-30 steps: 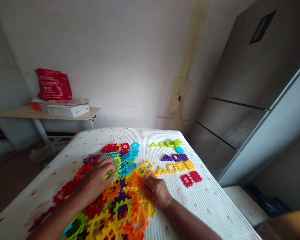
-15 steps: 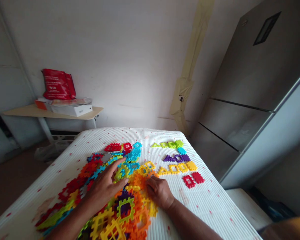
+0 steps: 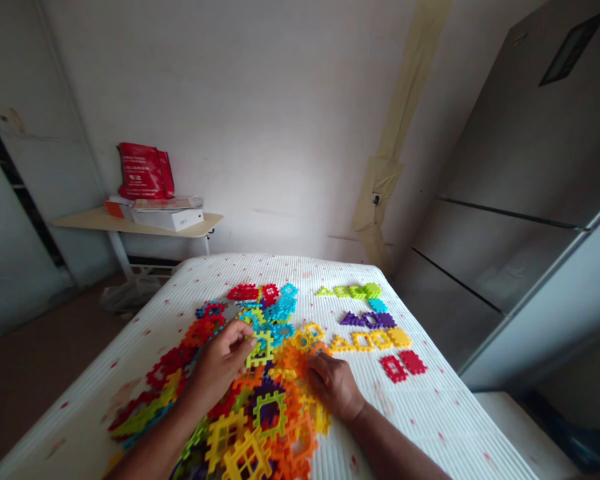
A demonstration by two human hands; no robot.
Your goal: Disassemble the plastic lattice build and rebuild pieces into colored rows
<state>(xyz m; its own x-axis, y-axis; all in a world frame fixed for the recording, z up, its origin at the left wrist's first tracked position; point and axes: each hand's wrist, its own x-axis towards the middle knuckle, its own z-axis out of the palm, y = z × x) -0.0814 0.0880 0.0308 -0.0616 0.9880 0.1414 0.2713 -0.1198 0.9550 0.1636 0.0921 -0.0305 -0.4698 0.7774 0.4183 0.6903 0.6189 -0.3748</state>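
Note:
My left hand (image 3: pixel 224 357) pinches the edge of a lime-green square frame tile (image 3: pixel 269 348) with toothed sides, just above a heap of coloured interlocking plastic tiles. Curled into a loose fist, my right hand (image 3: pixel 334 387) rests at the heap's right edge beside orange tiles (image 3: pixel 291 360); its fingertips are tucked under, hiding whatever they may hold. Nearer me lie another lime-green frame tile (image 3: pixel 270 415) and yellow window tiles (image 3: pixel 247 457). Cyan tiles (image 3: pixel 283 309) and red tiles (image 3: pixel 243 292) form the far end of the heap.
On the right of the white ribbed tablecloth (image 3: pixel 400 427) lie rows of green (image 3: pixel 357 291), purple (image 3: pixel 370 320) and yellow tiles (image 3: pixel 380 339), one cyan tile (image 3: pixel 378 305) and two red tiles (image 3: pixel 404 365). A side table (image 3: pixel 80 220) and a refrigerator (image 3: pixel 510 220) stand beyond.
My left hand has gone from spread fingers over the heap to a pinch on the lime-green frame tile. My right hand stays curled at the orange tiles. The camera view has turned slightly left.

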